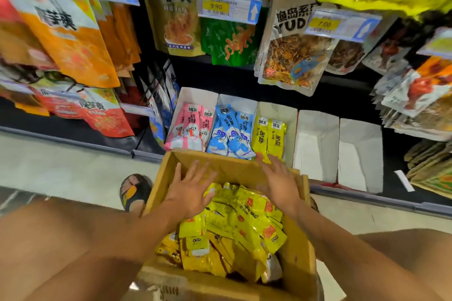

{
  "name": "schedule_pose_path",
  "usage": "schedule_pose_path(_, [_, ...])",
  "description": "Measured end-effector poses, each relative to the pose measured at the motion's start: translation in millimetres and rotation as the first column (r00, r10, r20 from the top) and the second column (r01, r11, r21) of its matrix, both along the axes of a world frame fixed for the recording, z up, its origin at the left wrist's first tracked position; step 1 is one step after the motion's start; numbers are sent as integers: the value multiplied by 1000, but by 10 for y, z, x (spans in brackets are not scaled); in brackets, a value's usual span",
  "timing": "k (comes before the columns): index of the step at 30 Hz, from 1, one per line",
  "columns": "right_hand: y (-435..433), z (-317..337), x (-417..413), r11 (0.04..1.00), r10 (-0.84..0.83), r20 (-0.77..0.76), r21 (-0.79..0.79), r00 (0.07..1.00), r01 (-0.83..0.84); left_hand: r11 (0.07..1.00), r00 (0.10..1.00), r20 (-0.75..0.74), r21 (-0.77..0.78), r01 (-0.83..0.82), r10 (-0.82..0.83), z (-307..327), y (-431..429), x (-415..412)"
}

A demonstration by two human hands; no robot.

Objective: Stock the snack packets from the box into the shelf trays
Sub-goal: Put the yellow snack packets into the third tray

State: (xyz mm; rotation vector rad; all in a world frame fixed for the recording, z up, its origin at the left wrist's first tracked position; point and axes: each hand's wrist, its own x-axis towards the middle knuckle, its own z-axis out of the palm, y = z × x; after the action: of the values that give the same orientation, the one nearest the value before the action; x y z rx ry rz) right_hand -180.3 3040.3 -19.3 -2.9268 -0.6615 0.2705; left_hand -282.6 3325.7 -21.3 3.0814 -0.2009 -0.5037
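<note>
A cardboard box between my knees holds several yellow snack packets. My left hand hovers over the box's far end with fingers spread, holding nothing. My right hand is also spread and held above the box's far rim, just in front of the yellow tray. On the bottom shelf stand white trays: one with pink packets, one with blue packets, one with yellow packets, and two bare white trays to the right.
Hanging snack bags crowd the shelves above, orange bags at left and a fish-print bag at centre right, with price tags. A sandalled foot rests on the floor left of the box. Stacked packets lie at far right.
</note>
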Motion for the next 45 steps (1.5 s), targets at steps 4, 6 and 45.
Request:
schedule_pose_path(4, [-13,-195,-443,999,-13,-106,-39,994,9,1000,998,-53,6,-19,19,-262,-42,-610])
schedule_pose_path(6, [-7,-308,-654,999,3,-149,-51,989,-11,998,993,-107,30,-50,52,-352,-22,-863])
schedule_pose_path(45, [1718,-1259,-1274,911,-3,-337,387,941,141,959,940,192,-82,-272,283,-684,451,-1724])
